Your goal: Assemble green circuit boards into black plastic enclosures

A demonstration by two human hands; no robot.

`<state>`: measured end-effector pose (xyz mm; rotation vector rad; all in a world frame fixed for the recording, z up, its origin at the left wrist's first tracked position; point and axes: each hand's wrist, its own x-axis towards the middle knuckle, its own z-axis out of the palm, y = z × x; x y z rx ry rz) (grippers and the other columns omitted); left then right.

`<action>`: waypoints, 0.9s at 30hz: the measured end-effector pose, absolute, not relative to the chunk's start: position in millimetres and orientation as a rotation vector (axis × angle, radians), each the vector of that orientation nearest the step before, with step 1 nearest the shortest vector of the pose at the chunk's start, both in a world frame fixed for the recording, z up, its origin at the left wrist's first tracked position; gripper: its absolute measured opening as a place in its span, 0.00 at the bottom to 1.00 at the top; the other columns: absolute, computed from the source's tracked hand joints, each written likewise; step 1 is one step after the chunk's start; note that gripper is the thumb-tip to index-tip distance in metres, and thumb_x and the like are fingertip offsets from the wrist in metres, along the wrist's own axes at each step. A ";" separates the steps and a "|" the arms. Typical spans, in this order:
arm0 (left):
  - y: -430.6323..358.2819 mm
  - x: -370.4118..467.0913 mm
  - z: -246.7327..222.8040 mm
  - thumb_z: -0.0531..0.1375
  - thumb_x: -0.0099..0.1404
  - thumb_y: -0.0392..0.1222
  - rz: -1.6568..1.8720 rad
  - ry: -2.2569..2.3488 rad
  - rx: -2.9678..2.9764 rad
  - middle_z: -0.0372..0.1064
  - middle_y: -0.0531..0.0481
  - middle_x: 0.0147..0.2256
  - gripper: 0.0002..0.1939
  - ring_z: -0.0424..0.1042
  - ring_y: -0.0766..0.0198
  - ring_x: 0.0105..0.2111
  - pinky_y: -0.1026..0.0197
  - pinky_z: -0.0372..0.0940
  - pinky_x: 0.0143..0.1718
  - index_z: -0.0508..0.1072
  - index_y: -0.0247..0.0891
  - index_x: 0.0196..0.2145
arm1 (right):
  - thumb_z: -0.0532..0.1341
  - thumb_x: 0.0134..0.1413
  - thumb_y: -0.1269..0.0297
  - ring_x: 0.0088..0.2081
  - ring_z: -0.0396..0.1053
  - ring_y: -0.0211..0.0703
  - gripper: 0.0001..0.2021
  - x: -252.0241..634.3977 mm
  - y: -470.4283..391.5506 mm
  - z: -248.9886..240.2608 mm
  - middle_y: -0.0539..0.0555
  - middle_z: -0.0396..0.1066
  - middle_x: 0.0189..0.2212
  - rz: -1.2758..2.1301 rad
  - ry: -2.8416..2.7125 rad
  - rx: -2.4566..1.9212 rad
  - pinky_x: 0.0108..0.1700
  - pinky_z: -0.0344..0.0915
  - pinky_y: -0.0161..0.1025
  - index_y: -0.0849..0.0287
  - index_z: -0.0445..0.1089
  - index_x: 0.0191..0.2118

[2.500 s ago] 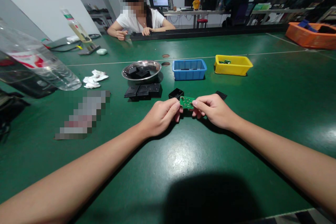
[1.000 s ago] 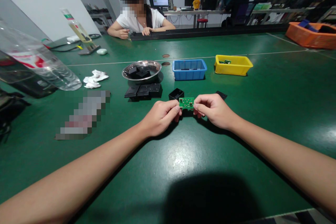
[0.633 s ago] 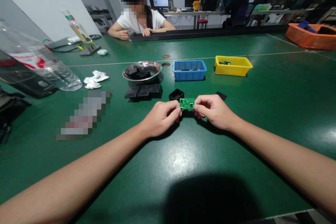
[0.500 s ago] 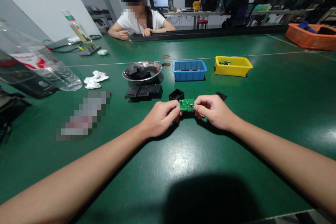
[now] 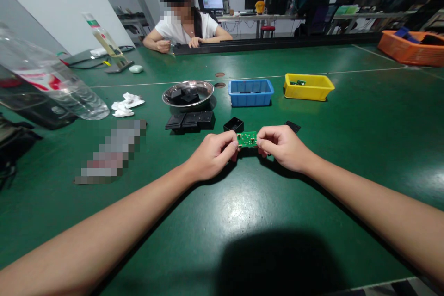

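Note:
A small green circuit board [image 5: 247, 139] is held above the table between both hands. My left hand [image 5: 218, 153] pinches its left end with thumb and fingers, and my right hand [image 5: 280, 147] grips the right end the same way. Just behind the board sits an open black plastic box [image 5: 233, 124]. A flat black piece [image 5: 293, 126] lies beyond my right hand, partly hidden by it. Several black plastic pieces [image 5: 190, 121] lie in a row to the left, in front of a steel bowl [image 5: 166, 97] that holds more black parts.
Farther back stand a blue bin [image 5: 250, 99] and a yellow bin [image 5: 308, 94] with circuit boards inside. Crumpled tissue [image 5: 126, 105] and a large clear bottle [image 5: 69, 88] are at left. An orange basket [image 5: 409, 53] stands far right. A person [image 5: 187, 27] sits across the green table.
The circuit board tilts very slightly differently between my fingers. Both hands stay in nearly the same place, and the things on the table have not moved.

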<state>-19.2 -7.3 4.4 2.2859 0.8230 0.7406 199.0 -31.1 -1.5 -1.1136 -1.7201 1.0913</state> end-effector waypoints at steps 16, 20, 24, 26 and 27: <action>-6.2 -20.2 1.7 0.52 0.72 0.39 0.780 0.839 2.307 0.68 0.55 0.20 0.18 0.65 0.69 0.22 0.66 0.57 0.29 0.69 0.35 0.24 | 0.59 0.53 0.63 0.23 0.65 0.37 0.08 200.0 -30.6 -3.3 0.49 0.69 0.20 1.048 -1.755 -1.107 0.28 0.61 0.36 0.59 0.67 0.26; -5.8 -19.8 1.7 0.52 0.71 0.38 0.785 0.848 2.309 0.68 0.55 0.20 0.18 0.65 0.69 0.22 0.66 0.57 0.29 0.69 0.35 0.23 | 0.59 0.54 0.63 0.24 0.65 0.37 0.08 200.6 -30.5 -4.6 0.49 0.68 0.21 1.018 -1.778 -1.103 0.29 0.60 0.37 0.59 0.67 0.26; -5.1 -20.1 1.7 0.53 0.71 0.38 0.801 0.857 2.304 0.68 0.55 0.20 0.18 0.65 0.69 0.22 0.66 0.57 0.29 0.69 0.35 0.23 | 0.59 0.54 0.62 0.25 0.65 0.39 0.09 201.0 -30.7 -5.4 0.50 0.68 0.21 0.960 -1.805 -1.108 0.29 0.59 0.37 0.59 0.67 0.27; -5.0 -20.4 2.0 0.53 0.71 0.39 0.805 0.858 2.303 0.67 0.55 0.20 0.18 0.65 0.69 0.22 0.66 0.57 0.29 0.69 0.35 0.23 | 0.59 0.55 0.62 0.25 0.65 0.39 0.09 201.0 -30.8 -5.0 0.50 0.68 0.22 0.927 -1.810 -1.109 0.30 0.59 0.37 0.60 0.68 0.27; -5.1 -20.6 2.3 0.53 0.71 0.39 0.804 0.859 2.302 0.67 0.55 0.20 0.18 0.65 0.69 0.22 0.66 0.57 0.29 0.70 0.35 0.23 | 0.59 0.55 0.62 0.25 0.65 0.39 0.09 201.0 -30.9 -4.7 0.50 0.68 0.22 0.914 -1.811 -1.109 0.30 0.58 0.37 0.60 0.68 0.27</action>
